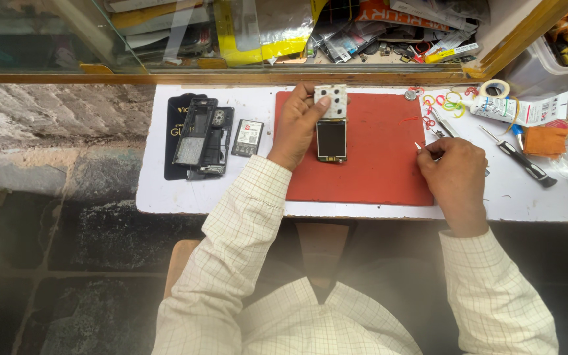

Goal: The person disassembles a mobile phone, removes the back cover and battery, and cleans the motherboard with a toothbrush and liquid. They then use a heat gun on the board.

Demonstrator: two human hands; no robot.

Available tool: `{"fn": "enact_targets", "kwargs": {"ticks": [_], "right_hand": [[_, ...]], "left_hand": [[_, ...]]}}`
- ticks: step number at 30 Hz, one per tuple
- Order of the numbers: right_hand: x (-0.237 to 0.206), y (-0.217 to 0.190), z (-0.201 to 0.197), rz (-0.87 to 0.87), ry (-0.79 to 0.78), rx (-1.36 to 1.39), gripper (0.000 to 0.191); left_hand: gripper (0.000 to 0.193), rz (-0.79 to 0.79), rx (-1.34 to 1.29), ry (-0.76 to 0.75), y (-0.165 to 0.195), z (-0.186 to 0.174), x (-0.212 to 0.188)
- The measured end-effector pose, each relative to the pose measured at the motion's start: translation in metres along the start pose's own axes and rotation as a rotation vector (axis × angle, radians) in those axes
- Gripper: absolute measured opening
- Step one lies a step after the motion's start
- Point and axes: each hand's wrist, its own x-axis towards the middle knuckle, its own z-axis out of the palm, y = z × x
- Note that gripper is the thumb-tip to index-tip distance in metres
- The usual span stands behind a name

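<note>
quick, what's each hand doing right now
left hand: closed on the phone circuit board, thumb on its white keypad end.
right hand: closed around a thin pointed tool.

- Mat lies mid-bench; circuit board on the mat's far left part.
- Phone housing and battery lie left of the mat.
- Screwdriver, tube and tape roll lie toward the bench's right edge.

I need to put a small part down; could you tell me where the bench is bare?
Bare: the red mat between the phone board and right hand, and its near edge. Crowded: the right end around the screwdriver and glue tube; left, the phone shells.
</note>
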Motion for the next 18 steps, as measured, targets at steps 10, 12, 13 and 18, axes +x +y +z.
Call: {"fn": "enact_targets", "kwargs": {"ticks": [10, 12, 13, 18], "right_hand": [[-0.005, 0.0, 0.0, -0.036, 0.021, -0.009, 0.012], [-0.008, -0.007, -0.003, -0.057, 0.058, -0.028, 0.012], [-0.009, -0.012, -0.004, -0.067, 0.077, -0.038, 0.012], [-0.017, -0.056, -0.006, -0.105, 0.139, 0.375, 0.01]], "left_hand": [[0.016, -0.114, -0.343, -0.033, 0.01, -0.003, -0.001], [0.019, -0.121, -0.37, -0.034, 0.01, -0.004, -0.002], [0.021, -0.134, -0.377, -0.037, 0.01, -0.005, -0.002], [0.025, -0.117, -0.514, -0.121, 0.007, -0.008, -0.003]]}}
